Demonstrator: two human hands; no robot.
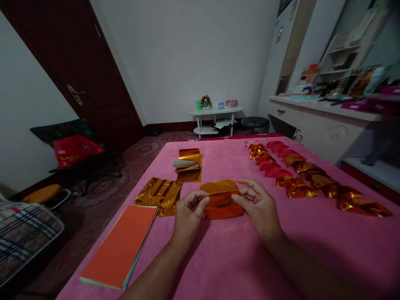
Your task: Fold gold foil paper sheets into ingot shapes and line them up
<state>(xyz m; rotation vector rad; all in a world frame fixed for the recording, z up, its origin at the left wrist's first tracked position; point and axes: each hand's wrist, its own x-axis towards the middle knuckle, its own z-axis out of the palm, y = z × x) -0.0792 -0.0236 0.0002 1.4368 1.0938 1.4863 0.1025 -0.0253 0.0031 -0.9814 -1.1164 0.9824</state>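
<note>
Both hands hold a sheet of shiny gold-orange foil paper (223, 207) above the pink cloth, its far part folded over in a lighter gold band. My left hand (189, 210) pinches the left edge between thumb and fingers. On the right edge, my right hand (258, 204) grips with the thumb in front and the fingers behind. Left of my left hand lies a pile of creased gold foil sheets (161, 192). A stack of coloured paper (121, 246), orange on top, lies nearer me. Farther back, a grey rod-like object (183, 163) rests on more gold foil (190, 175).
Two rows of folded gold foil pieces (295, 182) and red pieces (276, 171) run along the right of the pink-covered table (250, 266). A white dresser (325, 121) stands at right, a small white table (215, 111) behind, and a chair with a red bag (75, 151) at left.
</note>
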